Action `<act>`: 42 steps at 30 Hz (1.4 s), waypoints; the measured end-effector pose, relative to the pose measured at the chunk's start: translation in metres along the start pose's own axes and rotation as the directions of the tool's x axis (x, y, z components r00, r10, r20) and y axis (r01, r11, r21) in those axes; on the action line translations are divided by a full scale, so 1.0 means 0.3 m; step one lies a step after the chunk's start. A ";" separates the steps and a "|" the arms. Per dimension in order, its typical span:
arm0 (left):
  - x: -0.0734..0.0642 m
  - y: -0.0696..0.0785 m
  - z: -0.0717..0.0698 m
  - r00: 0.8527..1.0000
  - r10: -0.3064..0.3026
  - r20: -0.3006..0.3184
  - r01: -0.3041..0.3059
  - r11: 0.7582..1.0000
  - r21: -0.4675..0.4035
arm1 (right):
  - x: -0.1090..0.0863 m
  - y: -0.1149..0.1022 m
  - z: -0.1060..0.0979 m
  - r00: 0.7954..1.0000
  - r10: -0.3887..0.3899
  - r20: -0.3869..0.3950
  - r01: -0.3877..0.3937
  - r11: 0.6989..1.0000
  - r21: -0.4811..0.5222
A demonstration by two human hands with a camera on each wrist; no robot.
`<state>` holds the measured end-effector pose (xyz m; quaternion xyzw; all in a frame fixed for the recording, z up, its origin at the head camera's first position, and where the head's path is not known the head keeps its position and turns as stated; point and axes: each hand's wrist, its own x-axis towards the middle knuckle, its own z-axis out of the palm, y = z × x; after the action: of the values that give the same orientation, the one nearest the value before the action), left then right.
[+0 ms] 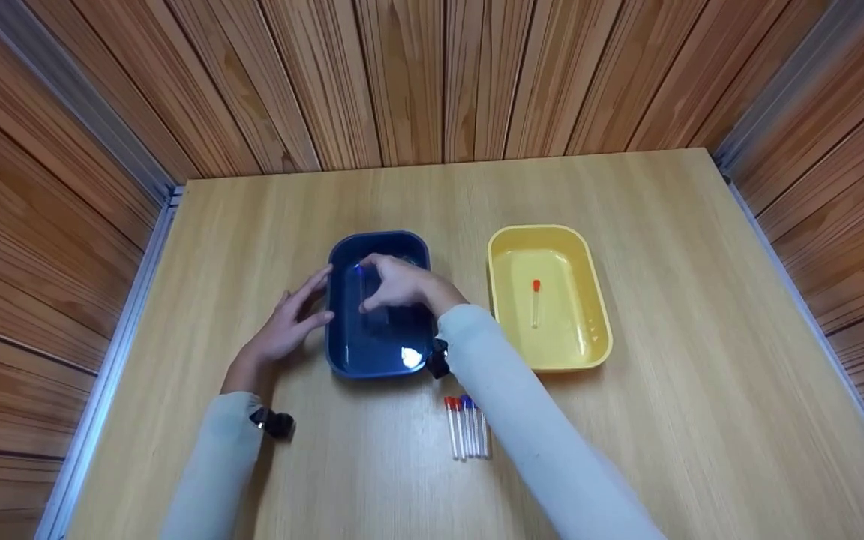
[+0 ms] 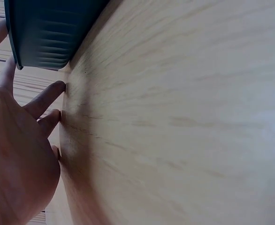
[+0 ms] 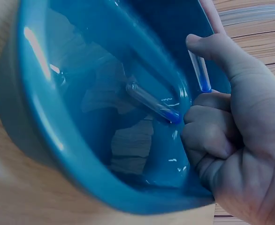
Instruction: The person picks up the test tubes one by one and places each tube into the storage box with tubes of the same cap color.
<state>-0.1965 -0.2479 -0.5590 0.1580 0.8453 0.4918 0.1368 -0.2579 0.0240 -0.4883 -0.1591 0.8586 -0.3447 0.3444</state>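
Note:
My right hand is inside the blue bin, pinching a clear tube with a blue cap between thumb and fingers. The thumb is at the clear end and the fingers are by the cap. Another blue-capped tube lies on the bin's floor in the right wrist view. At the bin's left rim is my left hand, its fingers loosely spread. In the left wrist view this hand has its lower fingertips down by the table, with thumb and forefinger near the bin's wall.
A yellow bin stands to the right, with one red-capped tube inside. Nearer the front, several tubes with red and blue caps lie side by side on the wooden table, beside the right sleeve. Plank walls enclose the back and sides.

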 end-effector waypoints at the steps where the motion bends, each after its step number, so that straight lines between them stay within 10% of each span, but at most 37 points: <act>1: 0.000 0.000 0.000 1.000 0.000 0.001 0.000 1.000 0.000 | 0.000 0.000 0.002 1.000 0.004 0.010 -0.004 1.000 0.006; 27: 0.010 -0.012 0.004 0.999 0.036 -0.017 -0.036 0.999 0.002 | 0.037 0.026 0.093 1.000 -0.004 -0.010 0.005 0.994 0.108; 42: 0.012 -0.013 0.002 0.999 0.030 -0.012 -0.030 1.000 0.001 | 0.042 0.004 0.110 0.999 0.027 -0.030 -0.027 1.000 0.006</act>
<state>-0.2001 -0.2480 -0.5630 0.1677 0.8439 0.4943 0.1242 -0.2436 0.0026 -0.5126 -0.1413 0.8648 -0.3447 0.3368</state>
